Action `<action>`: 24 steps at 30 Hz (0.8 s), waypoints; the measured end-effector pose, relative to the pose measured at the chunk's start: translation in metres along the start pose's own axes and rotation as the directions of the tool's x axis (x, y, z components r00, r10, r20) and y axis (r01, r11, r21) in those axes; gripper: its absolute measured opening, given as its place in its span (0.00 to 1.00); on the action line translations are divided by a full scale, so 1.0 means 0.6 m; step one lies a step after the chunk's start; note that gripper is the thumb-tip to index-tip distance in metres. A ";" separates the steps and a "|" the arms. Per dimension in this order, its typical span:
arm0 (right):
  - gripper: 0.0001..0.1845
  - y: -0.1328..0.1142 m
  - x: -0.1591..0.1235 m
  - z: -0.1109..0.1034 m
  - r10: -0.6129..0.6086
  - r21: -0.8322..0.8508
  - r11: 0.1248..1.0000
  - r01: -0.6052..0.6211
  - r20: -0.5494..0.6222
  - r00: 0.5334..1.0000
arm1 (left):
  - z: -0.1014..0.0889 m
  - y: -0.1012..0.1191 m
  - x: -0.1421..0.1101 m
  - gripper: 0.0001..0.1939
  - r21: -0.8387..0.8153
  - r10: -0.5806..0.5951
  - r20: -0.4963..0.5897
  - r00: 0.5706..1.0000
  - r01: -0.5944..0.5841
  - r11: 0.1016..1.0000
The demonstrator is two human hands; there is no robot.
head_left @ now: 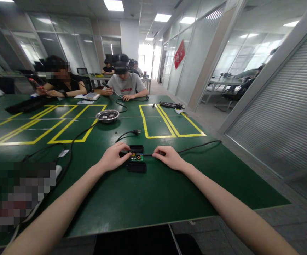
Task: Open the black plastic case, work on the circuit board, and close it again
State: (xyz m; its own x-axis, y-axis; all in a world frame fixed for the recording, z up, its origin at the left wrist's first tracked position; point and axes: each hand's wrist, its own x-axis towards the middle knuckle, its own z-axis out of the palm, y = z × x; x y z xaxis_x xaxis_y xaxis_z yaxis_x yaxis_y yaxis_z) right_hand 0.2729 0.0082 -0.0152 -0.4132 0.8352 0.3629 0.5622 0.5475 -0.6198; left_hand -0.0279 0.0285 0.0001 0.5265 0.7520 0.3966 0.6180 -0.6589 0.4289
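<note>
A small green circuit board (137,157) with copper-coloured coils lies between two black plastic case halves, the far half (137,148) and the near half (137,168). My left hand (115,156) is closed at the board's left end, thumb and fingers pinching there; a dark part shows between them, and the exact grip is partly hidden. From the board's right side runs a black cable (196,146), pinched between the thumb and fingers of my right hand (169,157). Beyond my left hand lies a black power plug (137,132) on its cord.
A metal bowl (107,116) holding small metal parts stands farther back. Yellow tape (158,137) marks rectangles on the green table (153,202). Black cords and a white power strip (58,173) lie at left. Across the table, a co-worker (128,83) holds a tool; another person sits left.
</note>
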 end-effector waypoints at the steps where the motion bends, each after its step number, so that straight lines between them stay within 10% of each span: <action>1: 0.09 -0.001 0.000 0.000 -0.002 0.005 1.000 0.002 -0.005 1.000 | -0.004 -0.003 0.000 0.11 0.017 -0.017 -0.001 1.000 0.017 1.000; 12: 0.16 -0.030 -0.009 -0.001 0.024 0.247 0.969 0.000 -0.094 0.995 | -0.007 0.010 0.015 0.22 0.143 -0.086 0.061 0.994 0.076 0.987; 24: 0.15 -0.035 -0.013 -0.001 0.019 0.263 0.964 -0.040 0.081 0.996 | -0.014 0.024 0.001 0.27 0.148 -0.144 0.229 0.963 0.112 0.983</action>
State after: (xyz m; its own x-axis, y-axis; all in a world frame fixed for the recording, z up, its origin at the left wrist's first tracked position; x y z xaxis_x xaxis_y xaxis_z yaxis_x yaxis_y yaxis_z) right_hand 0.2649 -0.0097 -0.0048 -0.4596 0.8383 0.2933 0.3700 0.4810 -0.7948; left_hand -0.0234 0.0194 0.0133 0.5515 0.8233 0.1339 0.7528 -0.5604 0.3453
